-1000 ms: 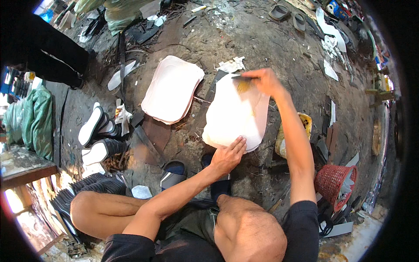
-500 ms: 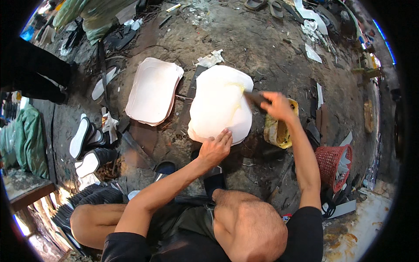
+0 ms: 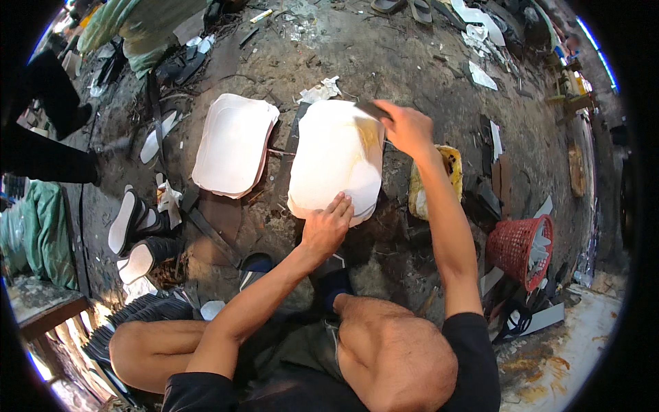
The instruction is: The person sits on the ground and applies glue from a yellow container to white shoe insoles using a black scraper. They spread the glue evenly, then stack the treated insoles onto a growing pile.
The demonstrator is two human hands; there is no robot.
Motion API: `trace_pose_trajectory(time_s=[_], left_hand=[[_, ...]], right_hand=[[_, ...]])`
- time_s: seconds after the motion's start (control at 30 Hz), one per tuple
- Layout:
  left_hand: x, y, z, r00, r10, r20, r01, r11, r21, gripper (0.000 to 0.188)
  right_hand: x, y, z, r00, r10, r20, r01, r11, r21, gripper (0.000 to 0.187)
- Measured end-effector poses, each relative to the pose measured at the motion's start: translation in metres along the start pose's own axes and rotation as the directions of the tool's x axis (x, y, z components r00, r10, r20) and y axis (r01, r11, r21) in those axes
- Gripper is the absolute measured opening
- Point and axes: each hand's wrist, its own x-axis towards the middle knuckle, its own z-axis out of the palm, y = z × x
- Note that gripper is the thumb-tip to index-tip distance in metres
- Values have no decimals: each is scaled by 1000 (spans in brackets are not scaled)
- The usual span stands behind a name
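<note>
A stack of white sheets with rounded corners lies on the ground before me, a yellowish glue-like smear on its far right part. My left hand rests with outstretched fingers on the near edge of the top sheet. At the far right corner, my right hand grips a dark flat spreader, whose edge meets the sheet over the smear. Partly behind my right forearm stands a yellow-stained tub with dark and yellow residue inside. A second stack of pale sheets lies to the left, untouched.
A red plastic basket with pale scraps stands at the right. Pale-topped dark sandals and stacked black soles lie at the left, near a green sack. A person's dark-clothed legs show at the far left. Scraps litter the ground.
My right hand has moved the spreader away from me and leftward to the sheet's far corner. The yellow smear there is wider. The person at the far left has shifted their legs.
</note>
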Motion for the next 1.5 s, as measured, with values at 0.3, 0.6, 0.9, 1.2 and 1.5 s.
trace_pose_trajectory(time_s=[0.3,0.6,0.9,1.2,1.5], left_hand=[[9,-10,-7,998,-56,-40,52,995,-90,33],[-21,-27,-16,672,-622,-403,428,770,-474,29],[-25,-54,-24,628,-717,-303,591,692,-414,29],[-2,-39,-13,418,-908,-19,464,231,-855,44],[-5,-160,-97,146,-987,71,117,-54,-992,57]], right_hand=[[26,-8,11,969,34,244,-46,998,43,41],[-85,-63,24,988,-101,113,83,984,160,43],[-172,-105,40,958,-286,31,287,957,-47,45],[-190,-106,42,900,-434,35,435,895,-101,41],[-197,-120,-57,986,-125,-111,151,948,280,51]])
